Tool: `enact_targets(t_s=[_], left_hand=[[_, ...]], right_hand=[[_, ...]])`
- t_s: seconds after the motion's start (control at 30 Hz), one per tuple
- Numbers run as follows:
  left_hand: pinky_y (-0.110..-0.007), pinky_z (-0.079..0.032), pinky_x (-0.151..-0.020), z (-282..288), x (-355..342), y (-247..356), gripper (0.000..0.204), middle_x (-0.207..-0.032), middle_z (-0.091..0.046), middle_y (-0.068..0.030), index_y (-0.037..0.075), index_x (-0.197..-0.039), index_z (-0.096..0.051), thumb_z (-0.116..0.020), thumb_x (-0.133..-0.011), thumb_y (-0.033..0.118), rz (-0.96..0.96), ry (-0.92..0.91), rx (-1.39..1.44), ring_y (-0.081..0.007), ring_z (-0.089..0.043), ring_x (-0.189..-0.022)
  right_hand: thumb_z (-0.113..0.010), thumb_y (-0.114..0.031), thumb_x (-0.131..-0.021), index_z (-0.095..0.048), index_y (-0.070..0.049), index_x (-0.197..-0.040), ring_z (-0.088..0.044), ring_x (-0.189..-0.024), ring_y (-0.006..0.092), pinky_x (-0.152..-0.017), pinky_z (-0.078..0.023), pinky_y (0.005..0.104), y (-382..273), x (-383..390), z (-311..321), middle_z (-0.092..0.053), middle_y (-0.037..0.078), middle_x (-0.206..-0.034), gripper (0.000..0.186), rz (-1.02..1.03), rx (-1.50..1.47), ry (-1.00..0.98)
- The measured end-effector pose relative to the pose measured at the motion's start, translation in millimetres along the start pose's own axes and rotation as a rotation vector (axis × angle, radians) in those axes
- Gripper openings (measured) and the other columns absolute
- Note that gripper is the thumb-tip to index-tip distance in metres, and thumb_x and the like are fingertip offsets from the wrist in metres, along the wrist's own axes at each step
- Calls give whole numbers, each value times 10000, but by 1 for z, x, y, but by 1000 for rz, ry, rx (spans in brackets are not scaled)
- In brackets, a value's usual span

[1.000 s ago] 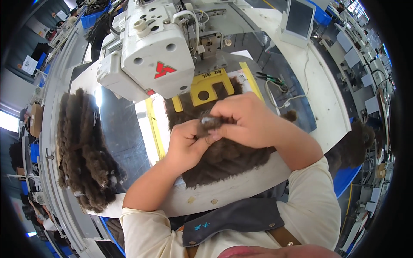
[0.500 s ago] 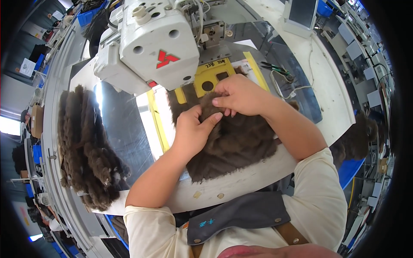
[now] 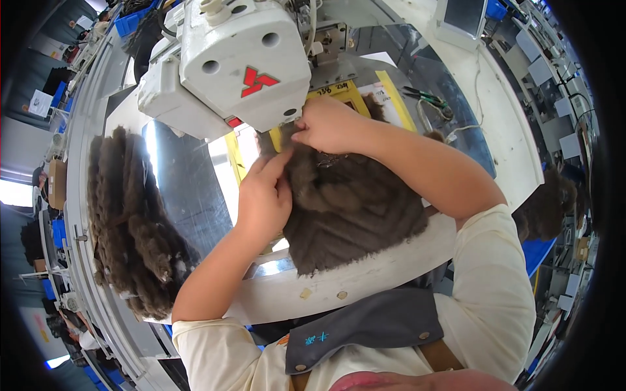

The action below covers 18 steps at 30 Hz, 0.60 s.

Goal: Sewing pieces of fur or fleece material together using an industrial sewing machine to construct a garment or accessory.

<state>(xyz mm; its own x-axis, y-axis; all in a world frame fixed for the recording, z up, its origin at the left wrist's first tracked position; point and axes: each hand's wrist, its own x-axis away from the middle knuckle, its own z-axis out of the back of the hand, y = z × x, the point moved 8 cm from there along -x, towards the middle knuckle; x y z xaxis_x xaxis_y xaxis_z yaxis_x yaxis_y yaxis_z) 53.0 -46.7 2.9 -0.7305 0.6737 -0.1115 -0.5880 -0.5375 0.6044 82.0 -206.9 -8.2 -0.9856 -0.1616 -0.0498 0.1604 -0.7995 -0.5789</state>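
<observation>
A brown fur piece (image 3: 358, 228) with chevron-like seams lies over the near part of the tabletop, its upper end bunched under my hands. My right hand (image 3: 329, 127) is closed, pinching the fur's upper edge close to the machine head. Lower and to the left, my left hand (image 3: 264, 195) grips the fur's left edge; some of its fingertips are lost in the pile. Beyond the fur is a yellow template (image 3: 355, 98) with cut-out openings, partly covered by my right hand. The white machine head (image 3: 241, 65) with a red emblem hangs just above and left of my fingers.
Long brown fur strips (image 3: 127, 221) are heaped at the left of the table. Green-handled snips (image 3: 427, 98) lie at the far right beside a pale cord. A dark-screened panel (image 3: 461, 23) stands at the back. More brown fur (image 3: 548, 205) hangs at the right edge.
Both hands have moved left, the right one also nearer the machine head. The fur's upper part has been drawn left with them, and its chevron seams show more plainly.
</observation>
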Motion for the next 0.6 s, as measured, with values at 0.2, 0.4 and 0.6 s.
enact_targets(t_s=[0.2,0.4,0.6], left_hand=[[-403,-517,-932,2,-6,23,675,-1342,-662,-109,22,-1363,-616,-648,-697,-82,-371,-11,-347,-306,-640,-1035],[-371,-495,-845,-8,-21,16,518,-1313,-689,-80,29,-1266,-666,-640,-749,19,-432,15,-502,-260,-646,-988],[-361,-482,-773,-14,-27,17,331,-1238,-726,-75,40,-1124,-711,-600,-815,84,-453,71,-570,-234,-657,-891]], right_hand=[[-800,-219,-776,-674,-11,-867,-697,-847,388,-730,-539,472,0,-7,10,-708,156,-813,260,-75,25,57],[-817,-276,-725,-727,-49,-978,-705,-900,380,-792,-561,464,25,-24,3,-736,175,-912,351,-109,96,18],[-826,-284,-710,-741,-19,-903,-719,-896,391,-802,-575,463,37,-34,-2,-731,214,-880,338,-53,61,73]])
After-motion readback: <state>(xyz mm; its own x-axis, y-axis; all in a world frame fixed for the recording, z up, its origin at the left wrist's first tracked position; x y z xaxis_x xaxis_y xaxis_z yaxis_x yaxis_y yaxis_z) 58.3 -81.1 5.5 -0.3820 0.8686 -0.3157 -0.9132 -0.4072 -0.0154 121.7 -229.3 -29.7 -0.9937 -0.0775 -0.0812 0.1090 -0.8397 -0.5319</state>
